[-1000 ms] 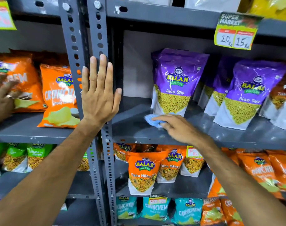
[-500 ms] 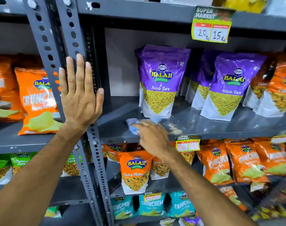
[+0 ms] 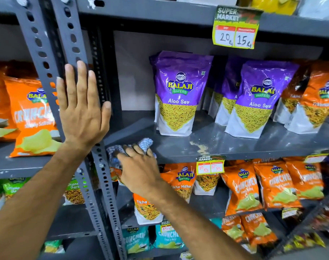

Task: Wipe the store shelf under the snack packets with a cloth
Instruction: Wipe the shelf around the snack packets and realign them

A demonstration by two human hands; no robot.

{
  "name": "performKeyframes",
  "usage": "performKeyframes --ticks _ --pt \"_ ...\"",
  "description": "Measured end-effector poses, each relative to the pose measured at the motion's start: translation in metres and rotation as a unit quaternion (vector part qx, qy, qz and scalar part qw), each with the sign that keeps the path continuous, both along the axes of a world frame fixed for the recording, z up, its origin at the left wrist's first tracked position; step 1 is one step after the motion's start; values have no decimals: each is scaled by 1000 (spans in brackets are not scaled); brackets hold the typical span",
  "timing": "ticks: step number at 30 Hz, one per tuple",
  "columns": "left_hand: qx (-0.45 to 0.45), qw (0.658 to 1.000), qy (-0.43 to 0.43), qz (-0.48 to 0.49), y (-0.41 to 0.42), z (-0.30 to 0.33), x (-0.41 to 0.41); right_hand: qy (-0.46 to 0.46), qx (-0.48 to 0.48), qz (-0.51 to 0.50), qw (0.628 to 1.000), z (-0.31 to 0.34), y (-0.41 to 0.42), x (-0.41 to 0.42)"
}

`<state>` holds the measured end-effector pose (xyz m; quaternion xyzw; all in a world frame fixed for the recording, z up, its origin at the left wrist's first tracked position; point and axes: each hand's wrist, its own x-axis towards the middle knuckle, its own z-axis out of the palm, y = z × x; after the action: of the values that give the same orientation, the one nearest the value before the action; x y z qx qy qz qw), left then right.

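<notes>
At shelf (image 3: 225, 145) front, R hand (image 3: 139, 169) presses cloth (image 3: 146, 142), fingers curled on it; soft, light, bunches easily, so grip mid-wad; L hand (image 3: 81, 109) flat on post (image 3: 101, 181).

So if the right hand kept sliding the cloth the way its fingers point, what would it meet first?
The right hand points up-left along the shelf with the cloth; likely the slotted upright post first, though depth is unclear.
</notes>
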<state>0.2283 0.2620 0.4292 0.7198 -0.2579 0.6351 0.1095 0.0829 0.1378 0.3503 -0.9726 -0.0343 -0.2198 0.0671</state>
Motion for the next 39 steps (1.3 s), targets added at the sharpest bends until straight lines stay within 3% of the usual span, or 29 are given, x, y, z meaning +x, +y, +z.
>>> performKeyframes --ticks 3,11,16,19,21,23,29,32,36,39 --pt "1 1000 2 4 -1 1 -2 -19 8 -18 1000 -7 -37 -14" --pt "-2 999 32 5 -1 4 -9 40 23 -177 983 20 -138 -34" --pt "133 983 56 -112 -48 -21 -45 -20 7 -78 997 27 -102 -19" --pt "151 952 207 -168 -88 -50 -72 -3 -2 -51 999 21 -91 -18" --pt "129 911 357 -159 -104 -72 -85 17 4 -67 998 19 -105 -21" --pt "143 877 441 -123 -112 -92 -91 21 2 -77 997 15 -130 -27" --pt "198 859 467 -65 -120 -102 -88 98 7 -188 977 25 -214 -56" --pt "204 861 463 -49 -121 -103 -90 81 36 -230 969 33 -226 -59" --pt "202 864 460 -37 -121 -104 -92 4 2 -128 992 35 -180 -45" --pt "203 866 455 -37 -120 -106 -91 21 -20 -71 997 21 -146 -37"
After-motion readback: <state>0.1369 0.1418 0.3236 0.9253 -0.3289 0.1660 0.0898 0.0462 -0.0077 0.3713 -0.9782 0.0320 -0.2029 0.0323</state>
